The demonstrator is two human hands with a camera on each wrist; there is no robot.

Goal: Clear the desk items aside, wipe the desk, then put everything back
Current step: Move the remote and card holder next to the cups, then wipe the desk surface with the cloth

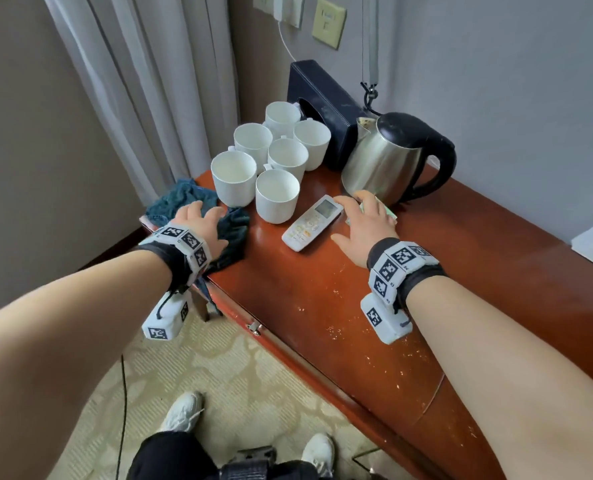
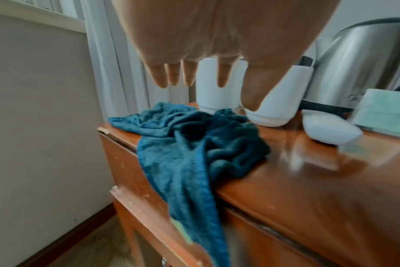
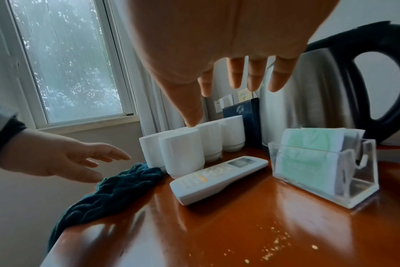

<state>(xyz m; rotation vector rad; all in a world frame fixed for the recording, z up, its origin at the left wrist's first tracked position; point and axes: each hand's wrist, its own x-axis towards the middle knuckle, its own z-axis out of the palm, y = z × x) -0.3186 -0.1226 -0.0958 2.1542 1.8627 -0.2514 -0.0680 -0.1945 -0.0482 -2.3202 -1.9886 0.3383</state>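
Reddish wooden worktop (image 1: 322,306) in a room corner, curtain (image 1: 142,81) behind, patterned carpet below.

Item: left hand (image 1: 201,225), fingers straight and spread, holding nothing. I have it hovering over the cloth (image 2: 201,144); from the wrist view I cannot tell whether it touches.

Item: cloth, dark teal, crumpled at the worktop's left corner, one end hanging over the front edge. I judge it parked there ready for the wiping step.

Item: right hand (image 1: 367,226), released and empty, fingers extended above the card holder (image 3: 327,168), just beside the remote (image 1: 314,223).

Item: remote, white, flat and diagonal, between the nearest cup and the holder.

Item: cups (image 1: 277,157), six, white, bunched touching at the back left. That huddle reads to me as items cleared aside.

Item: kettle (image 1: 392,157), steel with a black handle, right behind the holder, next to a dark box (image 1: 322,98).

Obstructions: kettle and cups flank both hands closely, so any lift of the holder or remote needs care. Pale specks (image 3: 274,247) dot the near worktop, so wiping looks unfinished.
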